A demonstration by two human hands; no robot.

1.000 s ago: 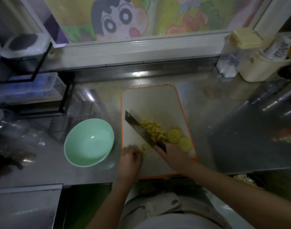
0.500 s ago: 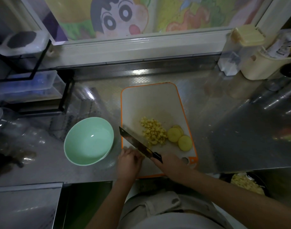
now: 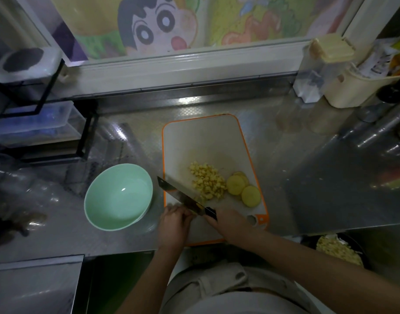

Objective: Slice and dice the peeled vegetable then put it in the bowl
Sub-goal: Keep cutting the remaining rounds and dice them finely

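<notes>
Steel countertop (image 3: 285, 166) under dim light carried a white cutting board (image 3: 201, 141) with an orange rim, and a pale green bowl (image 3: 108, 200) stood just beside the board's left edge, with nothing in it. The work was at the dicing step. A heap of small yellow cubes (image 3: 207, 181) lay mid-board, and a few round slices (image 3: 251, 195) lay uncut, touching the heap's right side.

The right hand (image 3: 228, 225) was wrapped firmly round the dark handle of the knife (image 3: 183, 197), whose blade ran diagonally across the board's near left part, tip over the orange rim toward the bowl. The left hand (image 3: 174, 223) sat knuckles-up against the blade's near side, fingers curled. It may have been pinning a small piece there, but the shadow hid it, so I cannot tell whether it held anything.

By my reading, the next move called for bringing the remaining slices under the blade, stacked and steadied with the fingertips tucked back. Only then could the cubes be scraped leftward into the bowl.
</notes>
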